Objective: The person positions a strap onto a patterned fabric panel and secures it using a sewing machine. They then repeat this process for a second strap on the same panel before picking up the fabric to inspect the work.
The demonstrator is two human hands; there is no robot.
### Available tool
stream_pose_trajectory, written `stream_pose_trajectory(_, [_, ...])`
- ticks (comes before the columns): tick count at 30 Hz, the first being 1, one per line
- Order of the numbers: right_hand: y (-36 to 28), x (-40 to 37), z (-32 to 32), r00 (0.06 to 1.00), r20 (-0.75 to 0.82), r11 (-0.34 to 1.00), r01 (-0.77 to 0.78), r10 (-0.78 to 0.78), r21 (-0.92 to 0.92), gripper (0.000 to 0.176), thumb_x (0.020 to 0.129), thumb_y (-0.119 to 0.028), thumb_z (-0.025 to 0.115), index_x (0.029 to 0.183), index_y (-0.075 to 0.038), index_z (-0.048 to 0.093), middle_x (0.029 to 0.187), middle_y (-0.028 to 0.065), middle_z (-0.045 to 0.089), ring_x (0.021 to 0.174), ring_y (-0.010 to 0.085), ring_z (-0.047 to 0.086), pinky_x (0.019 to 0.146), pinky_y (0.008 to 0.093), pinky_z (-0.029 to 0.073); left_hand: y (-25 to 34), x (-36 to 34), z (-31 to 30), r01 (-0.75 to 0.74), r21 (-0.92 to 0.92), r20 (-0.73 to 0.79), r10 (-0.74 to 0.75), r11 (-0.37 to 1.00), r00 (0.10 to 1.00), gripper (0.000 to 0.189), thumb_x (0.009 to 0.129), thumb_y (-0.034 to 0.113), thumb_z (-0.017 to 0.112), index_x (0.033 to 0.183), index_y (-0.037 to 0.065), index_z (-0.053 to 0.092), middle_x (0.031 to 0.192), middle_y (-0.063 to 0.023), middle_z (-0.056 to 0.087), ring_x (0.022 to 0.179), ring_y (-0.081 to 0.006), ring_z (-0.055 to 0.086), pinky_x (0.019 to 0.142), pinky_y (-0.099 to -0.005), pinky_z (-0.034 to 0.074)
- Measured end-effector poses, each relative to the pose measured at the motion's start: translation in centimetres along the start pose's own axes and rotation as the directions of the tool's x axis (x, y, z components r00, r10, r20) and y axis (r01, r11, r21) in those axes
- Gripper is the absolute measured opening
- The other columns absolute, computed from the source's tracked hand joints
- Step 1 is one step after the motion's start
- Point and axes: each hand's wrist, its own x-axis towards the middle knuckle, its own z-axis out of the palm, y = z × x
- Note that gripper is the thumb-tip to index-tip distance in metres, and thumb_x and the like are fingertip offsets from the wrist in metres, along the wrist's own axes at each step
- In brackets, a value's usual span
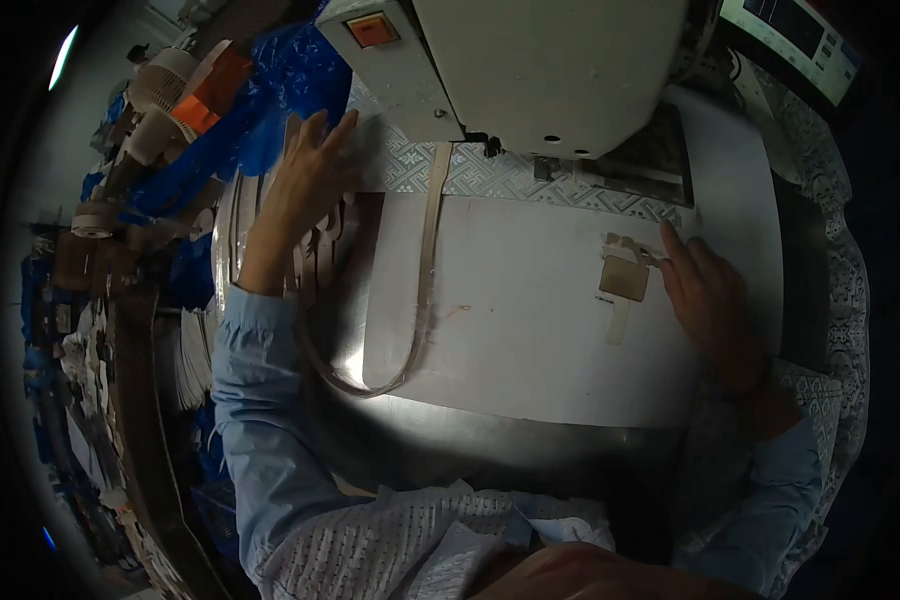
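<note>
My left hand is raised beside the machine, its fingers apart and nothing visible in them. Below it hang several pale strips at the table's left side. One long beige strap runs down from under the machine head and curves in a loop to the left. On the right, my right hand rests on the white sheet, index finger stretched out and no object visible in its grip. Near its fingertips are a small brown square and some tape-like pieces.
Patterned cloth covers the surface under the machine. A lit screen stands at top right. Blue plastic, a fan-like object and an orange piece crowd the upper left. A metal table edge lies nearest me.
</note>
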Motion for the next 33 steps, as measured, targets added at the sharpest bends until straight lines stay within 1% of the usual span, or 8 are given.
stream_pose_trajectory(5, [0.0,0.2,-1.6,0.996,0.076,0.942,-0.059,0.036,0.33,0.04,0.092,-0.02,0.067,0.129,-0.006,0.06,0.101,0.012,0.059,0.082,0.0249,0.063,0.069,0.0342,0.054,7.2,-8.7,-8.1,-0.327,-0.154,0.402,0.361,0.933,0.841,0.084,0.081,0.026,0.078,0.152,0.025,0.034,0.158,-0.0173,0.025,0.141,-0.0395,0.034,0.115,-0.0533,0.037])
stream_pose_trajectory(14, [-12.6,4.3,-5.9,0.501,0.577,0.486,-0.315,-0.644,0.815,0.024,0.092,-0.021,0.071,0.099,0.001,0.068,0.105,0.0097,0.063,0.078,0.0121,0.062,0.062,0.0268,0.049,15.1,-6.5,-7.7,-0.756,-0.482,-0.244,0.761,0.443,0.601,0.048,0.083,0.016,0.066,0.131,0.01,0.06,0.109,-0.0068,0.062,0.107,-0.0233,0.061,0.101,-0.0422,0.046])
stream_pose_trajectory(18, [-12.5,2.1,-5.5,0.458,0.345,0.049,-0.544,-0.82,0.838,0.02,0.095,-0.02,0.069,0.1,-0.001,0.065,0.092,0.0069,0.069,0.073,0.0107,0.063,0.066,0.0241,0.05,15.2,-3.8,-8.5,-0.798,-0.427,-0.312,0.758,0.426,0.572,0.049,0.081,0.016,0.067,0.128,0.007,0.06,0.085,-0.0046,0.059,0.078,-0.0207,0.061,0.084,-0.0371,0.051])
stream_pose_trajectory(22, [-4.0,1.3,-11.6,0.709,0.671,0.467,-0.527,-0.22,0.71,0.011,0.093,-0.01,0.066,0.1,-0.002,0.064,0.086,0.0067,0.067,0.075,0.0137,0.067,0.064,0.0257,0.052,12.3,-7.1,-10.4,-0.64,-0.539,-0.18,0.668,0.547,0.722,0.037,0.087,0.019,0.066,0.122,0.005,0.065,0.078,-0.0057,0.057,0.072,-0.0201,0.06,0.073,-0.0372,0.049])
stream_pose_trajectory(24, [-1.5,0.7,-13.7,0.96,0.237,0.89,-0.233,0.146,0.392,0.009,0.092,-0.004,0.062,0.101,-0.002,0.063,0.092,0.0098,0.066,0.074,0.0193,0.067,0.058,0.028,0.052,12.1,-8.2,-10.1,-0.571,-0.596,-0.061,0.677,0.565,0.733,0.032,0.093,0.022,0.063,0.12,0.004,0.065,0.082,-0.0073,0.061,0.074,-0.0213,0.061,0.072,-0.0369,0.049])
stream_pose_trajectory(26, [-0.2,0.3,-13.8,0.956,-0.293,0.998,0.0,0.019,0.064,0.018,0.088,0.0,0.062,0.105,-0.004,0.067,0.102,0.0129,0.066,0.082,0.0226,0.069,0.06,0.029,0.054,11.9,-8.9,-8.6,-0.43,-0.736,0.123,0.728,0.523,0.675,0.042,0.1,0.038,0.054,0.117,0.002,0.067,0.096,-0.0135,0.066,0.088,-0.0267,0.065,0.082,-0.0376,0.051])
stream_pose_trajectory(29, [-3.4,0.2,-13.6,0.869,-0.424,0.963,0.267,-0.254,-0.031,0.027,0.085,0.002,0.062,0.111,-0.005,0.069,0.11,0.0123,0.065,0.09,0.0221,0.068,0.067,0.031,0.055,12.8,-7.7,-6.6,-0.266,-0.897,0.156,0.814,0.355,0.56,0.055,0.102,0.048,0.044,0.123,0.001,0.063,0.112,-0.0211,0.066,0.106,-0.0321,0.064,0.096,-0.0383,0.05])
stream_pose_trajectory(33, [-9.5,-1.1,-11.1,0.854,-0.093,0.802,0.514,-0.512,0.305,0.033,0.081,-0.003,0.067,0.114,-0.001,0.068,0.118,0.0118,0.063,0.099,0.0232,0.066,0.079,0.0331,0.056,20.5,-5.6,-7.6,0.362,-0.927,0.258,0.536,-0.096,0.804,0.05,0.107,0.04,0.038,0.14,0.003,0.046,0.111,-0.0196,0.065,0.107,-0.0268,0.064,0.096,-0.0354,0.052])
